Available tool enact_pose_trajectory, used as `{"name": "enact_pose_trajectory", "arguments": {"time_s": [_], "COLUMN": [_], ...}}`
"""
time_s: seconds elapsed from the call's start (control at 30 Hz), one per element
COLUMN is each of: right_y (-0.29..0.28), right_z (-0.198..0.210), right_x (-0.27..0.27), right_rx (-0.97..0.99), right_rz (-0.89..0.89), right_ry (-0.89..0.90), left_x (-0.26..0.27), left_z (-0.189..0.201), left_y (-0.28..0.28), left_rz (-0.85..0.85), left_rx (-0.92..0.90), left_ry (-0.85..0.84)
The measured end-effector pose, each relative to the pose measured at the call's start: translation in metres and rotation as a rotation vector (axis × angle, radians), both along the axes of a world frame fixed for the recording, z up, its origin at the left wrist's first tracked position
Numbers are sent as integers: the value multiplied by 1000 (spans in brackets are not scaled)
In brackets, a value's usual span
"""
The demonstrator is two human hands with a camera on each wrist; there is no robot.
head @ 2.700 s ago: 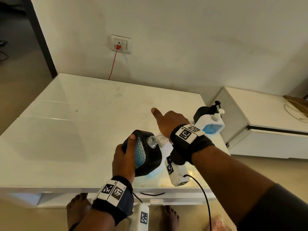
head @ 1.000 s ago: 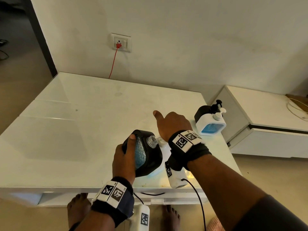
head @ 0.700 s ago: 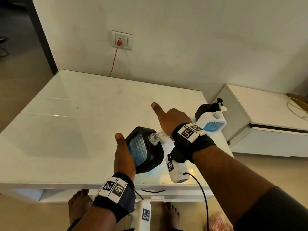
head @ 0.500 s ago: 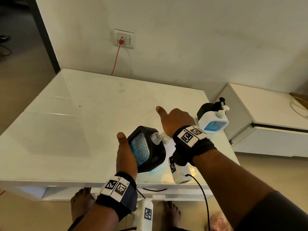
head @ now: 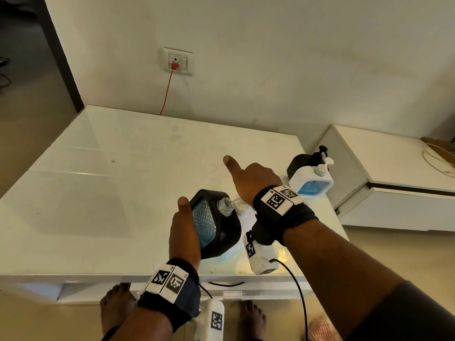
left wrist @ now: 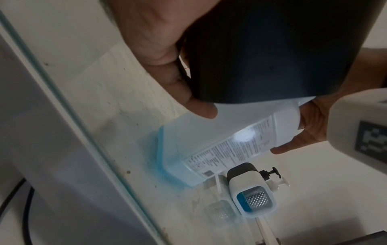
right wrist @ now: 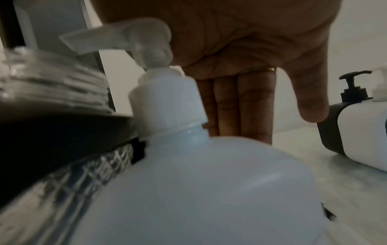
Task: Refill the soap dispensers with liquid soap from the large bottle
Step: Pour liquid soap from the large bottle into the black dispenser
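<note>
My left hand (head: 183, 227) grips a black soap dispenser (head: 216, 225) with a blue-filled window. It is lifted and tilted, so its uncapped threaded neck (head: 226, 205) lies beside the large bottle's pump nozzle (head: 240, 206). The large white bottle (left wrist: 230, 132) stands near the table's front edge, mostly hidden under my right wrist in the head view. My right hand (right wrist: 240, 58) lies with its palm over the pump head (right wrist: 146, 38), fingers straight down behind the bottle and thumb stretched out.
A white dispenser (head: 311, 178) with a blue window and a black dispenser (head: 296, 163) behind it stand at the table's right edge. The white glass table (head: 110, 193) spreads left and back. A low white cabinet (head: 394, 173) stands to the right. A red cord hangs from the wall socket (head: 177, 61).
My left thumb has slid off the dispenser's window onto its left side, and the dispenser has turned more upright with its neck closer to the pump nozzle. The right hand stays over the pump.
</note>
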State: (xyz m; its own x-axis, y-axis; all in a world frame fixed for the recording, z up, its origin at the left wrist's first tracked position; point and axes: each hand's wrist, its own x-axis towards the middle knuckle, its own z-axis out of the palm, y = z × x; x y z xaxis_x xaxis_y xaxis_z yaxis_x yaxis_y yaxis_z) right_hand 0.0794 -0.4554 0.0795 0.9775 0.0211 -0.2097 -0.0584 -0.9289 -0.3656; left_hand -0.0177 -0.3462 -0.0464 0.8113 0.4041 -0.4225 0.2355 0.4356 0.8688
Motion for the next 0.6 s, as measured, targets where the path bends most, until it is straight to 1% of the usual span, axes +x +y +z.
{"name": "enact_pose_trajectory", "arguments": {"time_s": [0.1,0.27,0.4,0.6], "right_y": [0,0,1,0], "right_z": [-2,-1,-1,-5], "right_x": [0,-2,-3,-3], "right_rx": [10,14,9,-40], "right_rz": [-11,-25,-37,-27], "right_ry": [-2,-8,-14,-48], "left_x": [2,2,2,1], "left_z": [-7,-2,-5,-2], "left_y": [0,-1,-3,-2], "left_rz": [-2,-6,-8,20], "left_rx": [14,21,8,-1], "left_ry": [26,-7,9,-24]}}
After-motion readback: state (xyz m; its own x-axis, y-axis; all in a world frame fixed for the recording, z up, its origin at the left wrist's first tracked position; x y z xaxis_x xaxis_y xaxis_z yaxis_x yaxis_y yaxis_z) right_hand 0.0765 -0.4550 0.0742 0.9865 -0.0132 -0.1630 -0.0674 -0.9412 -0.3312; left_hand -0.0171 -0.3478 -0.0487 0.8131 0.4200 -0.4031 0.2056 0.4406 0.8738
